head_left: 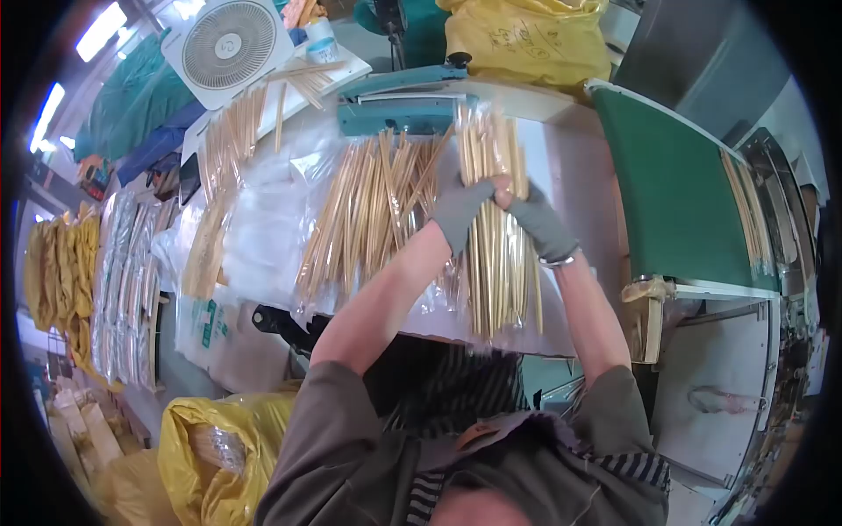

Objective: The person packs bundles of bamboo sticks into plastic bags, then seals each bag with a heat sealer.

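Observation:
Both hands wear grey gloves with bare fingertips. My left hand [462, 210] wraps round the left side of an upright bundle of thin wooden sticks [495, 263] in clear plastic. From the right side, my right hand [537, 219] grips the same bundle, and the fingertips of both hands meet at its front. The bundle's top is slightly blurred. Left of it, more sticks [368, 210] in clear plastic lie in a wide pile on the white table. Behind the hands is a long teal sealing device [395, 116].
A white fan [228, 48] stands at the back left, near loose sticks [230, 140] and clear plastic bags [276, 202]. At the right is a green conveyor belt [675, 184] with sticks at its far side. Yellow bags [526, 39] lie behind and at the lower left.

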The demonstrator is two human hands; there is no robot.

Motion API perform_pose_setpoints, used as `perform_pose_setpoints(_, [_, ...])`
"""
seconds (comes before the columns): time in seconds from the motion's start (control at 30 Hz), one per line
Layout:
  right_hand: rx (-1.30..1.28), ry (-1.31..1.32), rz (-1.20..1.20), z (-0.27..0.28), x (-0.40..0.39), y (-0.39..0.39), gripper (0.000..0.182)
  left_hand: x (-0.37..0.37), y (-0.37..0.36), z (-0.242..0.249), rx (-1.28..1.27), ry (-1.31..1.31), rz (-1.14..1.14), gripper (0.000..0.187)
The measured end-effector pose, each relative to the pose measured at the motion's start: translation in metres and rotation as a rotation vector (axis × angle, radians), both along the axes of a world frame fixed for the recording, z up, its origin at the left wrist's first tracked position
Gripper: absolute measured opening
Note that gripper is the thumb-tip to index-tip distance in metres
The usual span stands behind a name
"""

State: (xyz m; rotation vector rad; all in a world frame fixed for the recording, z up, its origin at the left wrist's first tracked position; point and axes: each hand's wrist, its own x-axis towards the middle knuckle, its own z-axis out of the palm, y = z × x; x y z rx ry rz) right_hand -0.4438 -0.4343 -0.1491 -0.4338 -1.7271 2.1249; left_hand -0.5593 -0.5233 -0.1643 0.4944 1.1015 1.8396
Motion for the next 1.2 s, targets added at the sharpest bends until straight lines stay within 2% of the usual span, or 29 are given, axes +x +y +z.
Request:
perform_pose_setpoints(0.03, [0.128,0.127,-0.074,0.020,0.004,-0.008,0.073,0.010,-0.006,0.030,0.107,0.175,0.095,0.029])
perform_pose_setpoints(0.1, [0.285,0.292,-0.085,0.052,0.009,-0.012,0.081,0.022,-0.020,0.080,0.308,0.246,0.038,0.054])
perform_pose_setpoints(0.13, [0.371,0.377,-0.093,0.062,0.012,-0.010,0.085,0.025,-0.028,0.094,0.312,0.309,0.003,0.062])
perform_pose_setpoints(0.2, [0.435,0.396,-0.092,0.071,0.023,-0.013,0.095,0.030,-0.043,0.112,0.329,0.449,-0.067,0.079])
perform_pose_setpoints(0.33, [0.731,0.353,-0.143,0.072,0.040,-0.015,0.116,0.039,-0.052,0.115,0.465,0.868,-0.019,0.086])
perform_pose_setpoints(0.4, [0.259,0.428,-0.004,0.078,0.047,-0.042,0.122,0.043,-0.056,0.110,0.507,1.068,0.021,0.089])
perform_pose_setpoints(0.43, [0.354,0.391,-0.074,0.065,0.047,-0.041,0.118,0.043,-0.058,0.107,0.520,1.167,0.041,0.091])
perform_pose_setpoints(0.47, [0.366,0.353,-0.117,0.054,0.046,-0.038,0.113,0.049,-0.054,0.099,0.411,0.965,-0.013,0.082])
perform_pose_setpoints(0.57, [0.365,0.263,-0.208,0.034,0.051,-0.035,0.101,0.063,-0.053,0.110,0.548,1.092,0.023,0.067])
perform_pose_setpoints(0.67, [0.358,0.180,-0.267,0.028,0.070,-0.036,0.088,0.090,-0.074,0.126,0.100,1.079,0.283,0.058])
perform_pose_setpoints(0.7, [0.356,0.166,-0.245,0.030,0.081,-0.044,0.084,0.099,-0.095,0.125,0.058,1.067,0.305,0.056])
perform_pose_setpoints(0.77, [0.329,0.172,-0.095,0.033,0.107,-0.072,0.076,0.115,-0.130,0.129,0.016,1.089,0.361,0.054])
perform_pose_setpoints(0.87, [0.233,0.103,0.271,0.021,0.110,-0.123,0.063,0.096,-0.171,0.143,-0.029,1.189,0.348,0.048])
perform_pose_setpoints(0.97, [0.139,0.040,0.584,0.001,0.069,-0.168,0.051,0.042,-0.207,0.122,0.003,0.593,-0.340,0.031])
perform_pose_setpoints(1.03, [0.114,0.017,0.771,-0.002,0.026,-0.184,0.043,0.022,-0.236,0.079,0.102,0.567,-0.230,0.020])
perform_pose_setpoints(1.1, [0.141,-0.048,0.958,-0.002,-0.040,-0.181,0.036,0.008,-0.278,0.059,0.084,0.199,-0.161,0.021])
perform_pose_setpoints(1.13, [0.206,-0.125,1.041,-0.007,-0.083,-0.174,0.032,-0.001,-0.292,0.042,0.111,0.233,-0.083,0.022])
perform_pose_setpoints(1.17, [0.389,-0.262,1.150,-0.015,-0.132,-0.169,0.022,-0.011,-0.303,0.022,0.144,0.267,-0.001,0.022])
perform_pose_setpoints(1.2, [0.383,-0.177,0.943,-0.007,-0.171,-0.185,0.019,-0.017,-0.313,0.010,0.176,0.294,0.081,0.023])
